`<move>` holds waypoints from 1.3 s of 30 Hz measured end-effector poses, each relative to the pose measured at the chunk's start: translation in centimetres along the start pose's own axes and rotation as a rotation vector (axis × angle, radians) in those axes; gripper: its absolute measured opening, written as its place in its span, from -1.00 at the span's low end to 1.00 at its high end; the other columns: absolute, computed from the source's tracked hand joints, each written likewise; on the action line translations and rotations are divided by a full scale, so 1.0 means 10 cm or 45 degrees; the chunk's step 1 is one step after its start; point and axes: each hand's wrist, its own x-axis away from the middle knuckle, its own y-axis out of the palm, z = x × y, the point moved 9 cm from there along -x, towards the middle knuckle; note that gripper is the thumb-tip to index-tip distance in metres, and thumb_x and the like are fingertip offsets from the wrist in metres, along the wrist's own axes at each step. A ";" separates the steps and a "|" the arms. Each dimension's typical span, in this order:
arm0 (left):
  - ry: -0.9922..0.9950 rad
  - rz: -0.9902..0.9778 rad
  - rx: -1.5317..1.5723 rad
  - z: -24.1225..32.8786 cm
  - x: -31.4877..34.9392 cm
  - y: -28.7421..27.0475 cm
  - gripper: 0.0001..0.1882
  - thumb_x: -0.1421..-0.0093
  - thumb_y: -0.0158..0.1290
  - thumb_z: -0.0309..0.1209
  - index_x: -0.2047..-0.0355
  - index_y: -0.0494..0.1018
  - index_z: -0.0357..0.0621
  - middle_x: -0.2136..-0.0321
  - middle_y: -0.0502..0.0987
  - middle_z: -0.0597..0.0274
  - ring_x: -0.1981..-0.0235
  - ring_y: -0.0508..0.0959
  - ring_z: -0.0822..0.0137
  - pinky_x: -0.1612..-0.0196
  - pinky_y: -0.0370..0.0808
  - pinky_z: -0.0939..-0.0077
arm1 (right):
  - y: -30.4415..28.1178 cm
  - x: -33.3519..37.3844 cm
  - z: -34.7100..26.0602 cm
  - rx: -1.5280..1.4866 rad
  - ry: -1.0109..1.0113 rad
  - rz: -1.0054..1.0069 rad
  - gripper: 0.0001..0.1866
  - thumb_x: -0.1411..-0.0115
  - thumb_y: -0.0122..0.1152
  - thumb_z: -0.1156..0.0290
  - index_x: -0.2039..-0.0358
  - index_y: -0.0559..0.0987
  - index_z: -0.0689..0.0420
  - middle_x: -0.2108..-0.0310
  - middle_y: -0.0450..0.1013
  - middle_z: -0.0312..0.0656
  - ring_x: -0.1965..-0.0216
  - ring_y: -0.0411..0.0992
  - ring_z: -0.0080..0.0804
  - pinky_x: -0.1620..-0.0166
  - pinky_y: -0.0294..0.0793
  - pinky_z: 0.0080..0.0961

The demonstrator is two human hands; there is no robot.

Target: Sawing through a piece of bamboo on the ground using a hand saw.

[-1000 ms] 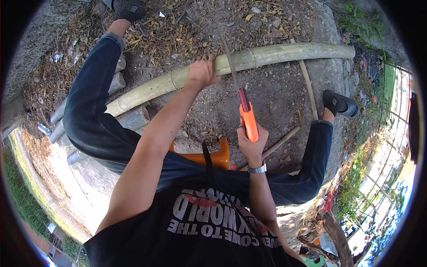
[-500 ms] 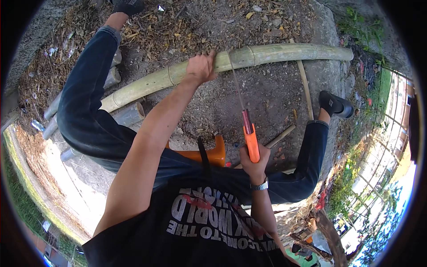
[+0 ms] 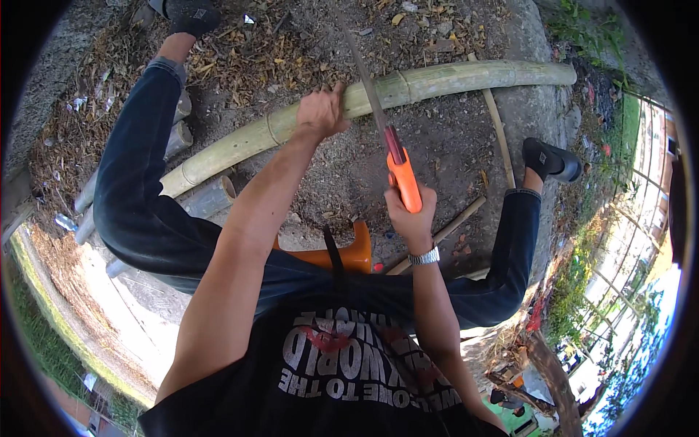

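Note:
A long pale green bamboo pole [image 3: 444, 81] lies across the ground in front of me, from beside my left leg to the far right. My left hand [image 3: 320, 111] is closed over the pole and presses on it left of the middle. In my right hand [image 3: 409, 218] is the orange grip of a handsaw [image 3: 408, 182]. The thin saw blade crosses the pole just right of my left hand, its far end reaching past the pole over the soil. Whether the teeth have cut into the bamboo cannot be made out.
Several cut bamboo pieces [image 3: 211, 197] lie by my left leg. An orange plastic seat [image 3: 357, 251] is beneath me. One thin stick [image 3: 499, 131] runs under the pole's right part; another stick [image 3: 459, 226] lies near my right hand. A concrete ledge [image 3: 535, 120] borders the right side.
My right hand has pushed the saw forward, away from me, so more blade shows beyond the pole. My left hand keeps its place on the bamboo.

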 end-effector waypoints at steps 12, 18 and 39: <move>0.066 0.062 -0.069 0.16 -0.09 0.08 -0.13 -0.03 0.43 -0.02 -0.27 0.29 -0.03 0.03 0.61 -0.06 -0.01 0.67 -0.04 -0.05 0.67 0.16 | -0.07 -0.46 -0.04 -0.159 -0.205 0.306 -0.89 -0.11 0.36 0.53 0.37 0.68 0.31 0.61 0.52 -0.19 0.59 0.44 -0.55 0.47 0.39 -0.46; 0.025 0.033 -0.035 0.01 -0.05 0.05 -0.11 0.03 0.45 0.01 -0.25 0.33 -0.02 -0.01 0.62 -0.08 0.00 0.68 -0.04 -0.02 0.69 0.12 | -0.21 0.45 0.11 0.036 -0.070 0.038 -0.82 -0.03 0.35 0.49 0.59 0.53 0.26 0.71 0.40 -0.12 0.69 0.44 -0.41 0.53 0.39 -0.38; 0.038 0.172 -0.098 0.08 -0.10 -0.05 -0.08 0.09 0.50 -0.01 -0.18 0.29 -0.07 0.09 0.64 -0.08 0.08 0.71 -0.08 0.05 0.71 0.08 | -0.34 0.93 -0.15 0.014 -0.043 0.042 -0.86 -0.02 0.36 0.46 0.56 0.56 0.20 0.70 0.43 -0.10 0.67 0.51 -0.18 0.52 0.46 -0.33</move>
